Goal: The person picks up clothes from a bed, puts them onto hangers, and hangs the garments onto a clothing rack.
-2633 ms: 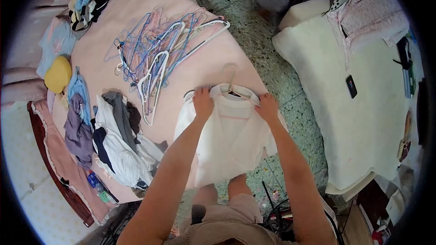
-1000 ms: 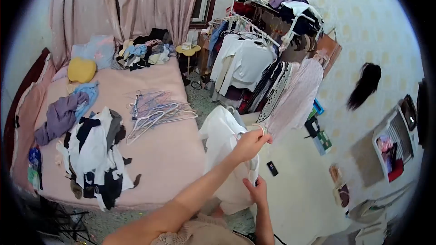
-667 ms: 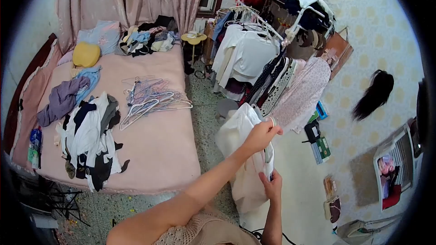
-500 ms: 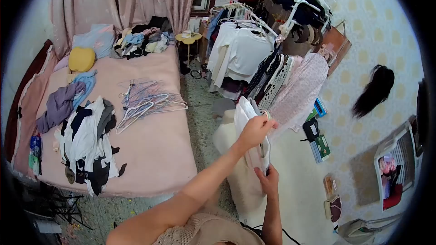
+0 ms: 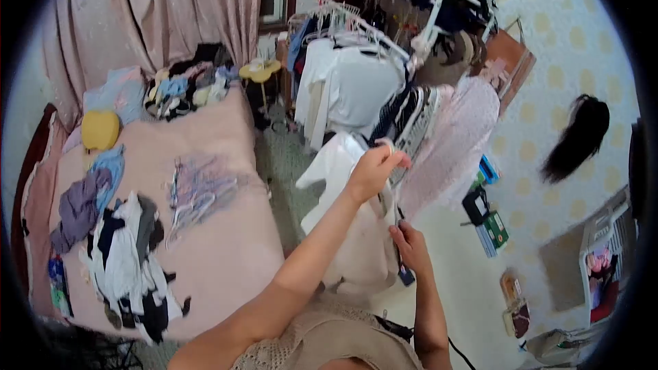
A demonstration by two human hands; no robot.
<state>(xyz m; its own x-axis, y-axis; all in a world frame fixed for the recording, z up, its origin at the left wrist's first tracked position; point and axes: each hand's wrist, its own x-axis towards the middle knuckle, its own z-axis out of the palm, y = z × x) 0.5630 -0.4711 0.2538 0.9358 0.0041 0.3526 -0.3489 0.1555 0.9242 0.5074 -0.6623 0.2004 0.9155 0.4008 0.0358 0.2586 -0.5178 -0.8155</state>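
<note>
My left hand (image 5: 373, 171) is closed around the hook of a hanger, its fingers at the top of a white shirt (image 5: 331, 171). The shirt hangs below and to the left of that hand. Lower and to the right, my right hand (image 5: 413, 247) pinches the shirt's edge near the shoulder. A dark phone (image 5: 406, 275) lies partly in view just below my right fingers. The hanger's body is mostly hidden by the cloth and my hand.
Left is a pink bed (image 5: 226, 260) with tangled hangers (image 5: 199, 188) and clothes piles (image 5: 127, 260). Ahead stands a rack of hung clothes (image 5: 356, 89). A cream padded surface (image 5: 456, 301) is at right, beside a wall with a hairpiece (image 5: 579, 138) and a white basket (image 5: 603, 260).
The shirt, earlier spread at the bed's edge under both hands, is now held up by its hanger. The view has turned toward the rack. Most recently, the shirt has swung out to the left.
</note>
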